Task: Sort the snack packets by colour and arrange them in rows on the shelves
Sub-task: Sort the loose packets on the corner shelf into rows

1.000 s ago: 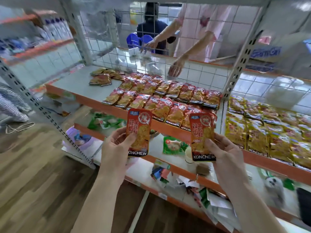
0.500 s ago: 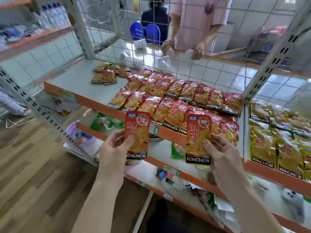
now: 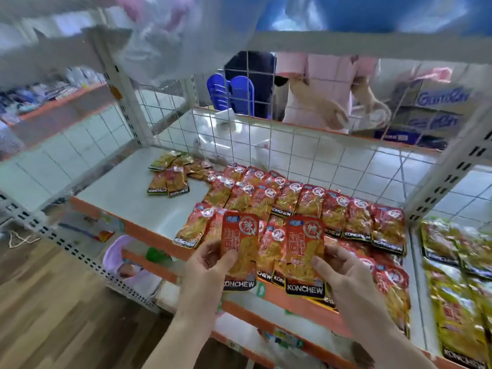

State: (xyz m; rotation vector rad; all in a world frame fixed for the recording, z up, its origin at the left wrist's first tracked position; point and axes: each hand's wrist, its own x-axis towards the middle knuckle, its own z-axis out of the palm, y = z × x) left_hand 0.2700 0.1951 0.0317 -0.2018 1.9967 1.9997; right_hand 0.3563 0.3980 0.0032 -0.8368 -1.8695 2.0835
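Observation:
My left hand (image 3: pixel 206 272) pinches one red snack packet (image 3: pixel 241 243) upright by its left edge. My right hand (image 3: pixel 346 280) holds a second red snack packet (image 3: pixel 306 251) the same way, by its lower right side. Both packets hang over the front edge of the grey shelf (image 3: pixel 133 198), just in front of the rows of red packets (image 3: pixel 319 206) lying there. A small loose pile of mixed packets (image 3: pixel 170 177) lies at the back left of the shelf. Yellow packets (image 3: pixel 458 288) lie in rows on the neighbouring shelf to the right.
A wire grid panel (image 3: pixel 266 145) closes the shelf's back. Behind it stands a person in pink (image 3: pixel 327 94) with blue stools (image 3: pixel 231 94) and cartons (image 3: pixel 436 107) nearby. White uprights (image 3: pixel 125 102) frame the shelf. Lower shelves hold bags and clutter. A wooden floor (image 3: pixel 53 302) lies at left.
Both hands have moved forward and up toward the shelf, bringing the two red packets closer together over the front row. My head has come nearer the shelf.

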